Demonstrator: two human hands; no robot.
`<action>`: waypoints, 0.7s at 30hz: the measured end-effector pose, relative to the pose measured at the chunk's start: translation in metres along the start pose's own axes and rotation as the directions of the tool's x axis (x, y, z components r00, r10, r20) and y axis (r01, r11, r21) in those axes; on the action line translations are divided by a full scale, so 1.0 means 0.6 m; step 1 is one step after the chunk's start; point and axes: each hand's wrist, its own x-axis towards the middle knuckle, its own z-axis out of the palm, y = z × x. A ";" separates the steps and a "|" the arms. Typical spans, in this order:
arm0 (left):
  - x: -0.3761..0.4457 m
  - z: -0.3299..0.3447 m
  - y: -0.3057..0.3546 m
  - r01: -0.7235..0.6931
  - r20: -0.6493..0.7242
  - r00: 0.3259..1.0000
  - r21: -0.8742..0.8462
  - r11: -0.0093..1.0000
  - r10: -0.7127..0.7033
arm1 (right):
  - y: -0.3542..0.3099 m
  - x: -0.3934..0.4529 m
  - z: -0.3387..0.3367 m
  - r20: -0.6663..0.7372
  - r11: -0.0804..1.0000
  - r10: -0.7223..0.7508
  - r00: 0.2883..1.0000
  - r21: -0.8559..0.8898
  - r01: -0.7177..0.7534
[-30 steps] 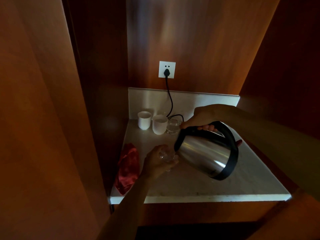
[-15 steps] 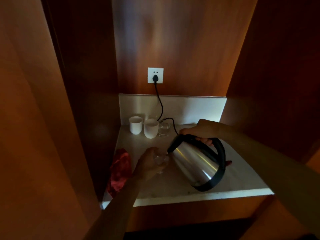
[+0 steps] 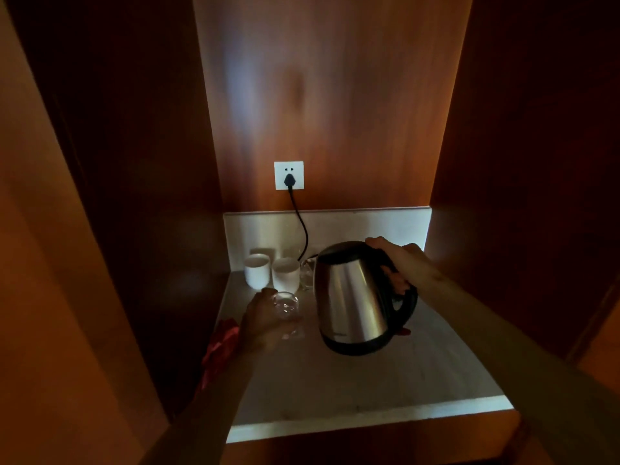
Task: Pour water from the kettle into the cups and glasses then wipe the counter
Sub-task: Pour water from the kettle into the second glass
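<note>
A steel kettle (image 3: 352, 297) with a black handle and base is held nearly upright just above the white counter (image 3: 352, 391); my right hand (image 3: 401, 260) grips its handle. My left hand (image 3: 263, 323) wraps around a clear glass (image 3: 288, 315) standing left of the kettle. Two white cups (image 3: 257, 270) (image 3: 286, 275) stand side by side at the back left, with another clear glass (image 3: 307, 275) partly hidden behind the kettle. A red cloth (image 3: 218, 347) lies at the counter's left edge.
A black cord (image 3: 300, 226) runs from a white wall socket (image 3: 289, 175) down behind the kettle. Wooden panels close the nook on the left, right and back. A small red part (image 3: 404, 331) shows low behind the kettle. The counter's front edge is lit.
The kettle has swung from tilted with its spout at the glass to nearly upright and moved back. My left hand stays on the glass. The camera has tipped upward.
</note>
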 end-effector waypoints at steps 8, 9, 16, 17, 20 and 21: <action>0.092 -0.068 0.013 0.163 -0.183 0.973 0.108 0.981 -0.142 | 0.001 0.103 0.051 0.067 0.978 -0.030 0.997 0.206 0.016; 0.117 -0.065 -0.007 0.191 -0.195 0.967 0.121 0.974 -0.165 | 0.000 0.118 0.057 0.088 0.975 -0.035 0.996 0.223 0.015; 0.178 -0.054 -0.023 0.279 -0.244 0.938 0.113 0.954 -0.246 | -0.009 0.207 0.082 0.184 0.967 -0.103 0.978 0.250 0.055; 0.181 -0.051 -0.017 0.295 -0.244 0.934 0.111 0.949 -0.262 | -0.012 0.218 0.085 0.189 0.967 -0.110 0.976 0.249 0.060; 0.197 -0.038 -0.017 0.322 -0.249 0.925 0.114 0.940 -0.287 | -0.022 0.245 0.092 0.186 0.968 -0.116 0.976 0.242 0.069; 0.202 -0.034 -0.019 0.335 -0.243 0.922 0.117 0.935 -0.300 | -0.024 0.252 0.094 0.189 0.967 -0.123 0.974 0.242 0.075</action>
